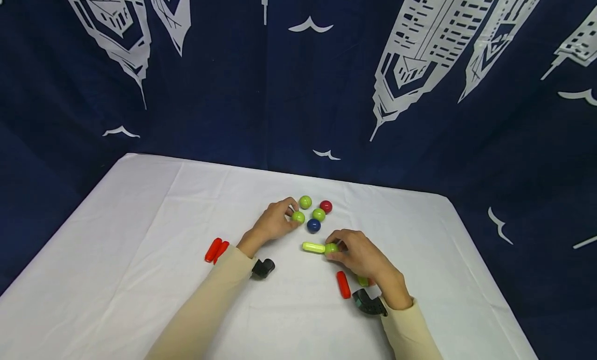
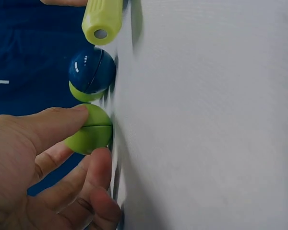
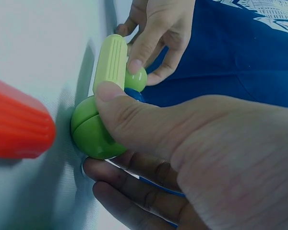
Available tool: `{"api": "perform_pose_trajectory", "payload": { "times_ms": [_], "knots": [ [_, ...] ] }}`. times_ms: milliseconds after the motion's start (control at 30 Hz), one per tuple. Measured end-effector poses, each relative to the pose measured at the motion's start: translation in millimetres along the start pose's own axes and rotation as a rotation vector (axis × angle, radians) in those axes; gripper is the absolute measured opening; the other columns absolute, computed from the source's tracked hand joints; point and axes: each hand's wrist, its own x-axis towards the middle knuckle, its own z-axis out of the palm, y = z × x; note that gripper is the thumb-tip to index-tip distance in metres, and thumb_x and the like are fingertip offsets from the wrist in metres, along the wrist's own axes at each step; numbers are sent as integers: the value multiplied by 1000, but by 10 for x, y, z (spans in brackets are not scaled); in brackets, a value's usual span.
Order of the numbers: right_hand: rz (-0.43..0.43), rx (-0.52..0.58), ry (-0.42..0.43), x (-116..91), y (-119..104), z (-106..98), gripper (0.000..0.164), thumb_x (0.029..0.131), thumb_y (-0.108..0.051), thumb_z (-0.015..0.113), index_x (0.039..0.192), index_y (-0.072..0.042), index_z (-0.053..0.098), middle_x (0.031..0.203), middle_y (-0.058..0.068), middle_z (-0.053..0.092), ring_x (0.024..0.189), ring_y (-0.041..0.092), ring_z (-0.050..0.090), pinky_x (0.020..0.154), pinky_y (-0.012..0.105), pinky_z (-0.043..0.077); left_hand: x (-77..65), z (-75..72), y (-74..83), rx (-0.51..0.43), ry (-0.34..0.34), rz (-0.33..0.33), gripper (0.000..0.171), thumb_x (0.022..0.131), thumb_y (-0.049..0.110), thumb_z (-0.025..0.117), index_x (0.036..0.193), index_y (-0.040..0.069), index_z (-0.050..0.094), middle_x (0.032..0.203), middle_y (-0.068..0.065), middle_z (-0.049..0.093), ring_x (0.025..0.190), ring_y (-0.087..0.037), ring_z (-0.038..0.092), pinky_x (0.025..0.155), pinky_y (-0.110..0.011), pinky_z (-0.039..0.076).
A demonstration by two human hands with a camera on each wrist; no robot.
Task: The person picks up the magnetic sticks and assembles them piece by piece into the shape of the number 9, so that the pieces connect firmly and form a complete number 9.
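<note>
My left hand (image 1: 275, 220) pinches a green ball (image 2: 90, 134) between thumb and fingers, at the near left of a loose group of balls. Nearer and to the right, my right hand (image 1: 356, 251) grips another green ball (image 3: 97, 129) with thumb and fingertips. A ribbed yellow-green rod (image 1: 313, 247) meets that ball and points left. In the left wrist view, the rod's free end shows a round metallic spot. Close by the left hand sit a blue ball (image 1: 314, 225), two green balls (image 1: 305, 202) and a dark red ball (image 1: 326, 206).
Red rods (image 1: 213, 249) lie beside the left forearm, one partly covered by the sleeve. Another red rod (image 1: 343, 285) lies near the right wrist, with a yellow-green piece (image 1: 363, 281) partly hidden beneath that arm. Dark blue patterned cloth (image 1: 280, 90) hangs behind the white table (image 1: 116, 277).
</note>
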Motion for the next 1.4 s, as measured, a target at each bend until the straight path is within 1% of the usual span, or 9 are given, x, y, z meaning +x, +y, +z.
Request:
{"api": "perform_pose_trajectory", "payload": {
  "times_ms": [67,233,467,633,767,933,1133,1200,1400],
  "knots": [
    [9,2,-3,-3,3,3,26,85,-20,81,109,-12,72,97,-4,68,83,8,59,80,31,52,-33,-17,-13,3,-6,-2,29,87,13,77,111,12,61,109,-13,72,109,-29,63,94,-46,47],
    [20,7,-8,-11,12,6,27,86,-20,80,110,-12,71,98,-4,68,83,9,59,80,32,53,-136,-41,-32,33,-35,5,34,87,17,78,119,14,66,104,-9,68,100,-24,60,90,-42,48],
    [-1,-2,-2,-10,26,1,27,87,-21,80,110,-10,71,98,-3,68,83,9,60,80,32,53,-332,-69,20,47,-84,13,26,84,18,81,108,16,69,92,-4,63,86,-19,56,78,-34,45],
    [-18,-8,-2,-11,35,0,28,87,-21,79,111,-9,71,98,-3,68,82,8,59,79,31,52,-424,-68,58,68,-128,11,24,84,18,82,104,17,69,91,-1,63,83,-16,56,73,-32,44],
    [-24,-4,1,-5,27,4,28,88,-21,78,112,-9,70,100,-2,69,83,9,59,80,32,52,-443,-70,67,72,-144,9,24,84,19,82,104,17,69,92,-1,64,83,-16,56,75,-32,45],
    [-14,-4,-8,7,6,6,29,88,-21,78,114,-9,70,102,-2,69,83,9,59,80,32,52,-450,-64,54,64,-145,-10,25,84,21,82,103,17,68,92,0,64,83,-15,56,73,-31,44],
    [7,5,6,9,13,-11,30,87,-19,79,114,-9,71,102,-2,68,82,10,59,80,32,52,-433,-52,65,45,-140,9,24,85,23,81,103,18,68,92,0,63,81,-16,56,71,-31,44],
    [9,8,2,7,16,-6,30,87,-19,79,114,-9,70,102,-2,68,83,10,59,81,33,52,-437,-44,57,42,-148,14,24,85,23,81,103,18,67,91,0,63,80,-16,55,70,-30,43],
    [-5,6,-12,5,0,27,30,88,-20,78,115,-10,70,103,-2,68,84,10,58,82,33,53,-465,-52,36,40,-162,12,25,84,21,81,104,16,67,92,-1,62,80,-16,55,71,-30,44]
  ]
}}
